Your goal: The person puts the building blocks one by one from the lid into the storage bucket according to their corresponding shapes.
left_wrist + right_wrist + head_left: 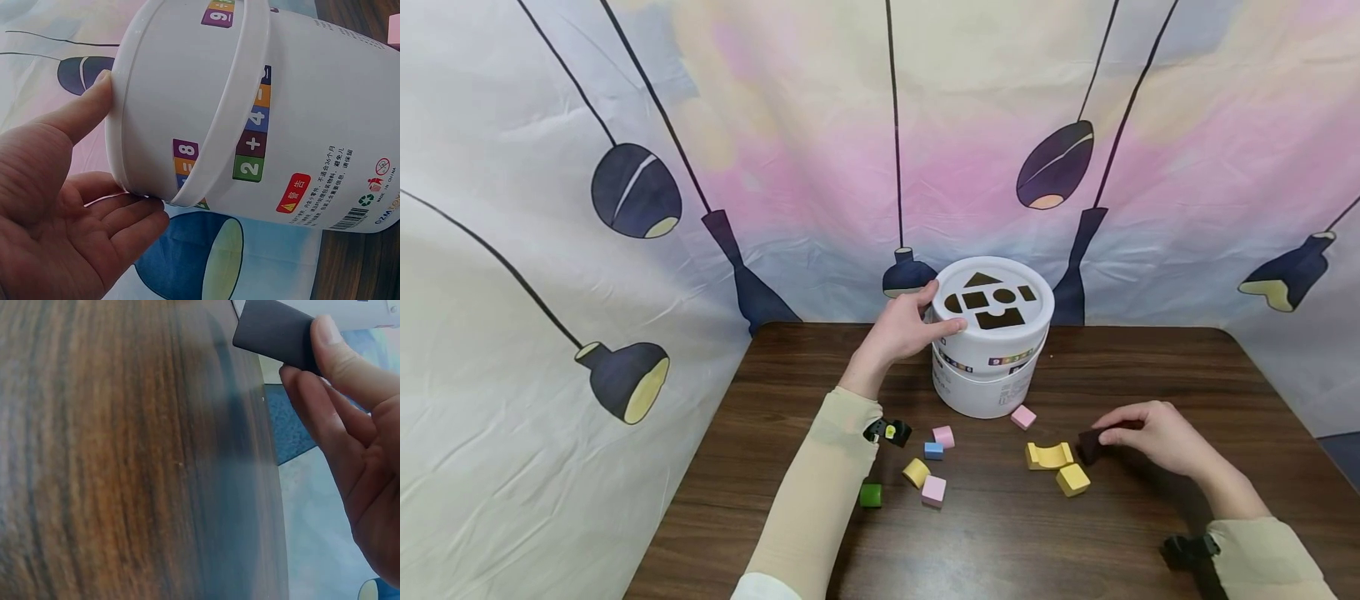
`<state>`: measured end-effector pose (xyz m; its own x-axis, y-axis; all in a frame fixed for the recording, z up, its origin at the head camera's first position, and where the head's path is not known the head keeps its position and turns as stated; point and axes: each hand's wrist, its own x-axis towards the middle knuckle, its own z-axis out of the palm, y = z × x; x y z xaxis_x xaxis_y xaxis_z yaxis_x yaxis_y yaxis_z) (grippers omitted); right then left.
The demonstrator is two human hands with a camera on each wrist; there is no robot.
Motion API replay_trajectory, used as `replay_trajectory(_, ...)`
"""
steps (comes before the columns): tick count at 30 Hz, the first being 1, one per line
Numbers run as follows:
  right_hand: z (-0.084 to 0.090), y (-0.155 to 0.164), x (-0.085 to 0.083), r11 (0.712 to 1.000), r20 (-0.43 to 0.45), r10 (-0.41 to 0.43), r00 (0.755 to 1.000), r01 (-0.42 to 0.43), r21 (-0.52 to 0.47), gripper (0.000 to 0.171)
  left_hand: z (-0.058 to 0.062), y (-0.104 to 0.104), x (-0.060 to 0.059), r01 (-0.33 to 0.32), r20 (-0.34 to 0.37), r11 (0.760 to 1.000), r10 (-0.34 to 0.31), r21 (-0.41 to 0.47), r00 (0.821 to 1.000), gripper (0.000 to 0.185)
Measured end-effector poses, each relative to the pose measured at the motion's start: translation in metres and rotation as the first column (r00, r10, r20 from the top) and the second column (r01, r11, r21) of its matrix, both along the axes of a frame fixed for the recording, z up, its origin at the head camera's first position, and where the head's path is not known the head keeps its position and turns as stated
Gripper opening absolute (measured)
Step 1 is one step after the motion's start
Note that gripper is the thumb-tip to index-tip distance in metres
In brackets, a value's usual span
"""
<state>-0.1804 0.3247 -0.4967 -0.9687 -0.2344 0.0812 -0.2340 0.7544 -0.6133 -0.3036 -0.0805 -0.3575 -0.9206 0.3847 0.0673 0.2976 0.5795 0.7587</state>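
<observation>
A white round bucket [981,396] stands at the back of the table, its lid [1037,312] pierced with several shaped holes. My left hand [906,327] rests on the lid's left edge, thumb and fingers spread apart; the left wrist view shows this hand [81,206] touching the rim with fairly straight fingers. To the right, my right hand [1161,437] pinches a dark block [1090,447] between thumb and fingertips, close beside the yellow arched block [1049,456]. Up close in the right wrist view, the dark block [275,334] shows a smooth, flat face.
Near the dark block lies a yellow block [1073,480]. A pink block [1023,417] sits at the bucket's foot. Left of centre are a blue block [933,451], a yellow rounded block [916,472], a pink cube [933,491] and a green block [871,496]. A painted cloth [820,167] hangs behind the table.
</observation>
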Motion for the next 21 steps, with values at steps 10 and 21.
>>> replay_trajectory(10,-0.0009,0.0007,0.001,1.0,-0.181,-0.007,0.983,0.004,-0.02,0.014,-0.0005,0.0003,0.0003,0.002,0.003,1.0,-0.002,0.006,1.0,0.096)
replay_trajectory(21,0.0041,0.0003,0.0004,0.998,-0.201,-0.069,0.977,0.064,-0.031,0.012,-0.0016,-0.0003,-0.0004,0.013,-0.002,1.0,-0.013,0.017,1.0,0.097)
